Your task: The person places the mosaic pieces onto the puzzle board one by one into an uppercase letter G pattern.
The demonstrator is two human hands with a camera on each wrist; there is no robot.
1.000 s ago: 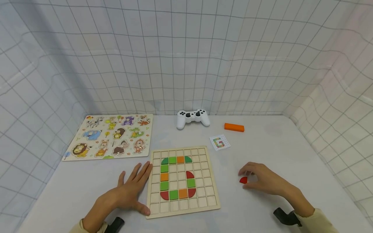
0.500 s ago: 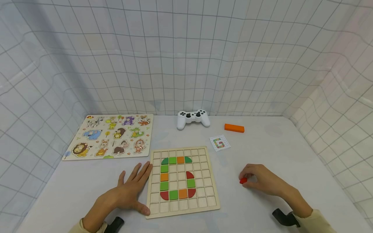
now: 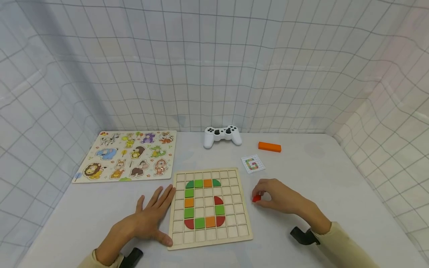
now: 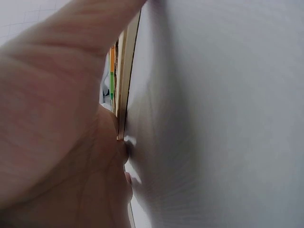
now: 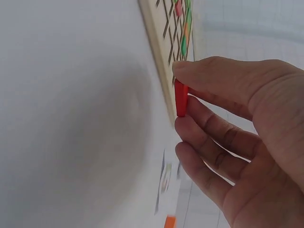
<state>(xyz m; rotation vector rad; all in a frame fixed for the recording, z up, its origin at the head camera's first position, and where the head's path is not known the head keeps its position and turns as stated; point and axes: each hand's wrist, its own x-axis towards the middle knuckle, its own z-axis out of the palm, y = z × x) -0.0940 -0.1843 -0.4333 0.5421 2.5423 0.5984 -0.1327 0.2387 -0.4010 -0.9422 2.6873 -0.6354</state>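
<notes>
My right hand [image 3: 279, 197] pinches a small red quarter-circle tile [image 3: 256, 198] between thumb and fingers, just right of the wooden grid board [image 3: 234, 232]. In the right wrist view the red tile [image 5: 181, 98] is seen edge-on, its thumb side near the board's rim. My left hand [image 3: 147, 222] lies spread on the table, its fingertips and thumb at the board's left edge. Green, orange and red tiles sit in the board's cells in a G-like shape, among them a red quarter-circle [image 3: 218, 200] and a green square [image 3: 219, 210].
A small pattern card [image 3: 253, 163] printed with a coloured G lies behind the board's right corner. Farther back are a white game controller [image 3: 222, 136] and an orange block [image 3: 269, 147]. An animal puzzle board [image 3: 125, 156] lies at the back left. Gridded cloth surrounds the table.
My right hand has closed its fingers on the red tile and carried it left and slightly away from me, towards the board. The left hand has stayed at the board's edge.
</notes>
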